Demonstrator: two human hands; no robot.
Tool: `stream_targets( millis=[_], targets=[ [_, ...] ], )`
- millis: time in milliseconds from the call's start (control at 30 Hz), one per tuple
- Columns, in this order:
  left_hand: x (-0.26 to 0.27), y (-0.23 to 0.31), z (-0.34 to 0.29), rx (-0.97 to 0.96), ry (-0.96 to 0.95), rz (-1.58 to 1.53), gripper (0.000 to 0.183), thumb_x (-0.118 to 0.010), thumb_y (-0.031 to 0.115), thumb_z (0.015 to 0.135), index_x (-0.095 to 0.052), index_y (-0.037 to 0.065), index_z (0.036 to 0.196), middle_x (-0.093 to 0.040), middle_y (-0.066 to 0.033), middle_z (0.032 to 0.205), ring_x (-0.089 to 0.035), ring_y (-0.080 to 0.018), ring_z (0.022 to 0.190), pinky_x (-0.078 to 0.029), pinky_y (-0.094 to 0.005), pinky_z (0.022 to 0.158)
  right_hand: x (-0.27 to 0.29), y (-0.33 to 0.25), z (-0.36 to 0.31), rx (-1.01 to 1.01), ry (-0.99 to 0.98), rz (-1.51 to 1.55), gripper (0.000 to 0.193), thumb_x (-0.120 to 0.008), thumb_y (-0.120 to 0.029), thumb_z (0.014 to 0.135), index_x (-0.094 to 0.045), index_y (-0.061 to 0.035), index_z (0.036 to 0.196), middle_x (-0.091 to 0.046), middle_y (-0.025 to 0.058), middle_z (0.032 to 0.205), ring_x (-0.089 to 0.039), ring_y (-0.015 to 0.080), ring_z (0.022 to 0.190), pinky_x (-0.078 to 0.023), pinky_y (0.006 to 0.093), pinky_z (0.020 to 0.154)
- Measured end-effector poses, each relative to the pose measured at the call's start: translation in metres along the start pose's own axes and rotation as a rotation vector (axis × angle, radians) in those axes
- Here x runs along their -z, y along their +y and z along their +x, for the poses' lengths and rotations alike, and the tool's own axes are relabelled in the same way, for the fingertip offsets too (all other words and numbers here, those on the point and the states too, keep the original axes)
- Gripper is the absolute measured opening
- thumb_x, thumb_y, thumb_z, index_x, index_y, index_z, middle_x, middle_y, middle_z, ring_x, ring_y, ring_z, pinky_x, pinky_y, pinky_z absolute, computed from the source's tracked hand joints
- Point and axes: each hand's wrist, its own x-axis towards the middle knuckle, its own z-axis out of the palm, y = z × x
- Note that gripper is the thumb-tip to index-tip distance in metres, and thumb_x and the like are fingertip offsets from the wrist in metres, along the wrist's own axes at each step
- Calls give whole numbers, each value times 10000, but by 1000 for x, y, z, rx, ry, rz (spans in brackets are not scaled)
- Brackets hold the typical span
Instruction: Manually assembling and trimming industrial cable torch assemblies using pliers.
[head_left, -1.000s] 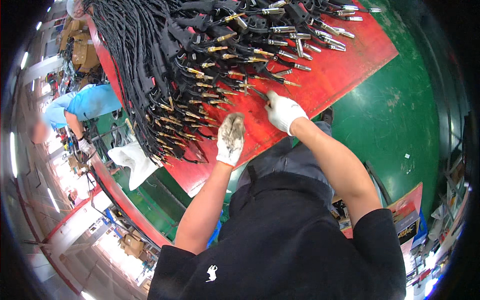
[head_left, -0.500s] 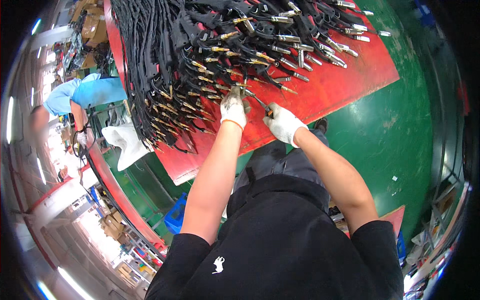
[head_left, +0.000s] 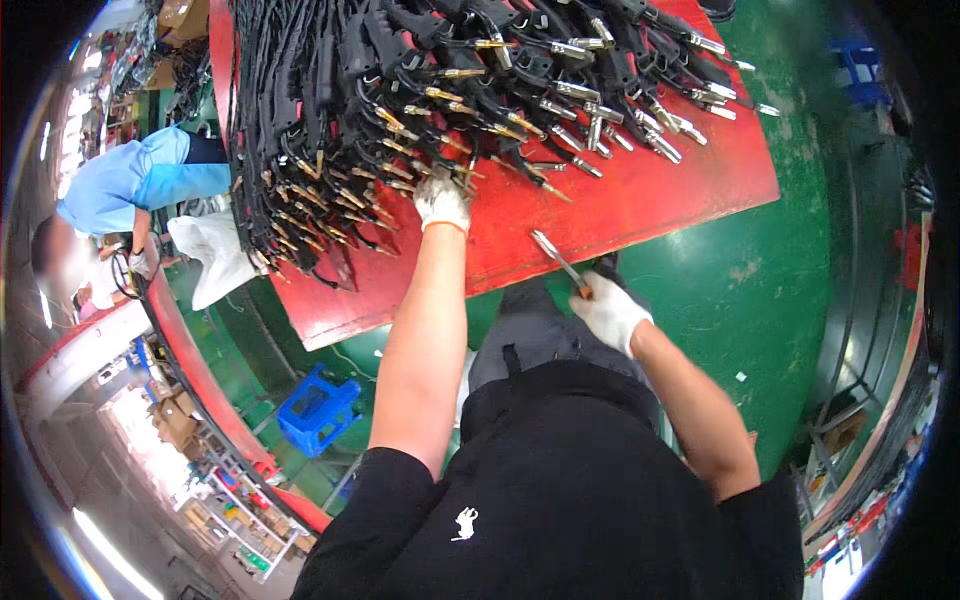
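Observation:
A thick pile of black welding torches (head_left: 400, 60) covers much of the red tabletop, many with brass tips and some with silver nozzles pointing toward me. At the pile's near edge my left hand (head_left: 442, 203), in a white glove, is closed among the brass tips on one torch; its fingertips are partly hidden. My right hand (head_left: 612, 314), gloved too, is closed round the dark and orange handle of a slim metal hand tool (head_left: 560, 258). The tool's silver end points up and left over the table's near edge, apart from the torches.
The red table (head_left: 690, 190) ends just in front of my legs. A blue plastic stool (head_left: 318, 410) stands on the green floor to the left. Further left, a person in light blue (head_left: 130, 190) bends over another bench, beside a white sack (head_left: 208, 258).
My right hand has drawn back toward me and to the right with the tool, away from my left hand. The left hand stays at the torch tips. The view has shifted slightly.

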Motion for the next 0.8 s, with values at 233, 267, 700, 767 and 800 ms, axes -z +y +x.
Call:
stream_targets(
  millis=[233,267,700,767,800],
  targets=[
    [19,-1,-74,-113,159,66,382,-585,498,970,-620,120,923,-593,-20,738,-437,-109,484,-385,-296,435,28,-12,-37,142,-11,-21,375,-609,-266,925,-554,-13,1197,-656,249,966,-645,391,952,-492,421,862],
    [25,-13,-89,-110,150,67,414,-574,518,969,-636,109,950,-599,-22,735,-439,-108,488,-382,-291,441,24,-19,-39,142,-23,-30,375,-607,-267,929,-552,-13,1199,-657,251,970,-647,391,957,-493,422,863],
    [8,-24,-166,-99,-162,102,236,-621,204,966,-610,80,1166,-615,-5,805,-599,-109,689,-501,-296,525,20,-27,-66,136,-103,-208,392,-576,-290,939,-555,-34,1235,-668,268,1041,-648,420,1020,-494,441,892],
    [2,-15,-164,-222,-197,232,221,-602,178,968,-616,74,1163,-646,-25,848,-635,-147,742,-533,-321,586,25,-12,-62,108,-14,-205,401,-573,-297,934,-558,-33,1235,-669,271,1058,-644,425,1040,-493,446,900],
    [1,-10,-158,-347,-221,365,211,-583,151,971,-622,68,1161,-677,-46,892,-671,-185,794,-565,-346,646,27,-8,-60,95,22,-214,428,-577,-303,927,-551,-26,1252,-668,276,1074,-637,428,1059,-489,447,909]
  ],
)
